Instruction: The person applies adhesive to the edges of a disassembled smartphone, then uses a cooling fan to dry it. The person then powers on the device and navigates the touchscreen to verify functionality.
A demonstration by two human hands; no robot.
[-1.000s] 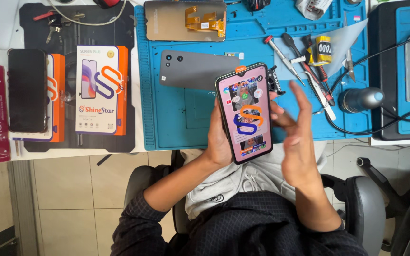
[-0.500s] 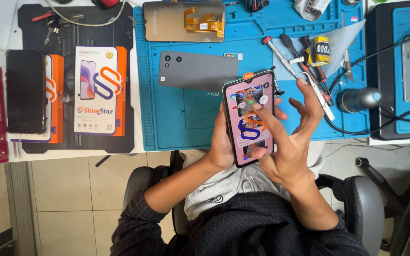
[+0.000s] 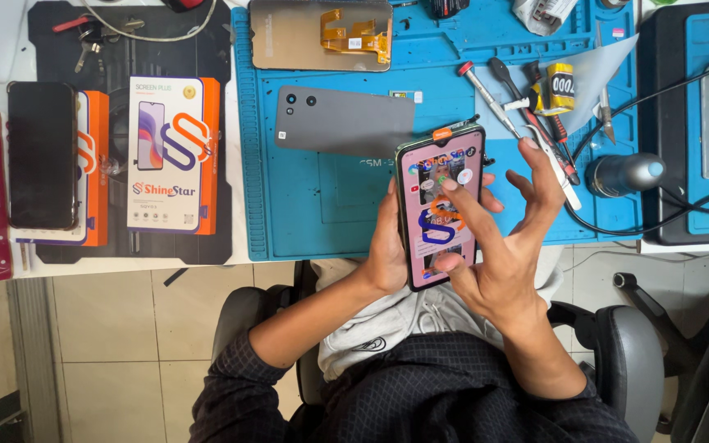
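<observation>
Since before, my right hand (image 3: 498, 246) has spread its fingers over the lit phone (image 3: 441, 205), which my left hand (image 3: 387, 246) grips above the blue mat (image 3: 313, 213) on the table (image 3: 240, 258).

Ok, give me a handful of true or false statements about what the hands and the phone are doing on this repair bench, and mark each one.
1. The left hand grips the lit phone by its edge. True.
2. The right hand has a finger on the phone's screen. True.
3. The phone's screen is dark. False: it is lit and shows a pink picture with icons.
4. The grey back cover lies on the blue mat with its camera holes showing. True.
5. The right hand holds the red-tipped screwdriver. False: the screwdriver lies on the mat, untouched.
6. The orange and white box rests on the blue mat. False: it lies on the black mat to the left.
</observation>
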